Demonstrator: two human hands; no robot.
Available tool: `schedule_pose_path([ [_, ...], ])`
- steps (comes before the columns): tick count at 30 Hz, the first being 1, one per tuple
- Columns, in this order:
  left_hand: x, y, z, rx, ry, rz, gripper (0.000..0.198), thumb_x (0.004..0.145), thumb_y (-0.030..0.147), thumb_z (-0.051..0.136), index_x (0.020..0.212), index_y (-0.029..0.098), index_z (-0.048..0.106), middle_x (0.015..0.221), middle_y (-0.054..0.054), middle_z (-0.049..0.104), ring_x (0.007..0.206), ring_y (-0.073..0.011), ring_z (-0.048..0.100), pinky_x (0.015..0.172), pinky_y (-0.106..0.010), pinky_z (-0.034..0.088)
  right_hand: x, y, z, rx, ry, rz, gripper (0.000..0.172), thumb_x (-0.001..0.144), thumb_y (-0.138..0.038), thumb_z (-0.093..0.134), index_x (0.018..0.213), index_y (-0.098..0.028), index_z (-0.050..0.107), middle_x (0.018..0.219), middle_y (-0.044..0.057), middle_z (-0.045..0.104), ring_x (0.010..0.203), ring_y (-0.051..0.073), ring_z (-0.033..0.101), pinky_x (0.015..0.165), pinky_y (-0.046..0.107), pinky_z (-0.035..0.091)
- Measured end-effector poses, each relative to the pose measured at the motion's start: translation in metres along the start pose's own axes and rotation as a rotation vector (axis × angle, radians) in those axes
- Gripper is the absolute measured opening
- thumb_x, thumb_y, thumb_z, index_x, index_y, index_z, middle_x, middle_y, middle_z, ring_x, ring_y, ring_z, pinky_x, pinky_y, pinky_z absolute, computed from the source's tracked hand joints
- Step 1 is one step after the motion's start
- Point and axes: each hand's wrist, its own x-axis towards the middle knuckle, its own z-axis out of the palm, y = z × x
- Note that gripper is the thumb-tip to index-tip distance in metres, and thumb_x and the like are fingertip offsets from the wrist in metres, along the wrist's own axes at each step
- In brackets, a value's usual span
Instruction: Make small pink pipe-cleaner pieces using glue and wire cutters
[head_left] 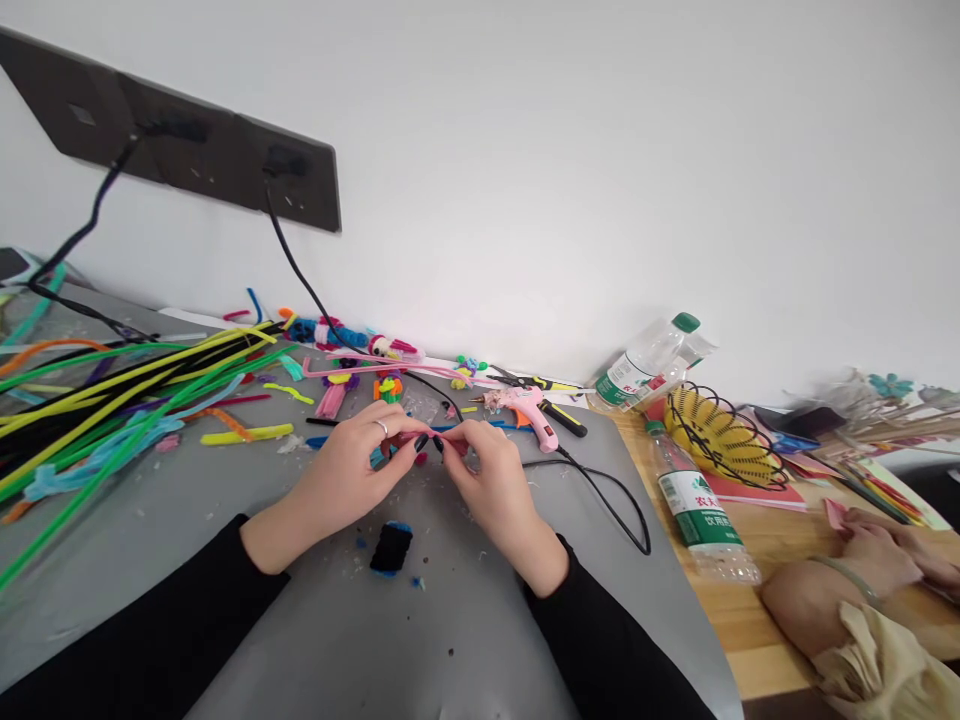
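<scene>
My left hand, with a ring on one finger, pinches one end of a short pink pipe cleaner. The fingertips of my right hand close on it from the other side, so the two hands nearly touch. Much of the pink piece is covered by my fingers. Below them on the grey mat lies a small black fuzzy block with blue edges. Just beyond my right hand rests a pink glue gun, its nozzle pointing left.
Many loose pipe cleaners cover the left side. Small fuzzy figures line the wall. Pliers lie by the glue gun's cord. To the right are a water bottle, a yellow basket and another person's hands.
</scene>
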Motion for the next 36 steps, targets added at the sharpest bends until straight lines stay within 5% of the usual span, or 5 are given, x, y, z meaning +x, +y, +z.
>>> schedule_pose_path([
  [14,-0.011,0.027,0.019,0.158,0.090,0.144,0.034,0.103,0.023,0.043,0.125,0.017,0.067,0.096,-0.009,0.071,0.093,-0.0258,0.064,0.083,-0.038,0.056,-0.001,-0.003,0.010,-0.071,0.171,0.066,0.020,0.095,-0.017,0.054,0.076,-0.023,0.054,0.073,0.001,0.066,0.070,0.018,0.058,0.069,0.031,0.042],
  [27,-0.015,0.045,0.031,0.132,0.098,0.024,0.037,0.106,0.033,0.041,0.128,0.017,0.066,0.101,-0.009,0.072,0.097,-0.0278,0.067,0.087,-0.042,0.057,-0.004,-0.012,0.014,-0.056,0.244,0.136,0.022,0.089,-0.010,0.052,0.071,-0.024,0.050,0.073,0.001,0.067,0.071,0.019,0.058,0.071,0.033,0.043],
  [36,-0.003,0.021,0.004,-0.146,0.060,-0.235,0.040,0.099,0.046,0.050,0.127,0.022,0.067,0.116,-0.010,0.078,0.092,-0.0254,0.075,0.078,-0.037,0.064,0.000,-0.003,0.006,0.129,0.152,0.129,0.013,0.099,-0.023,0.056,0.095,-0.022,0.068,0.089,0.005,0.075,0.082,0.020,0.068,0.076,0.033,0.053],
])
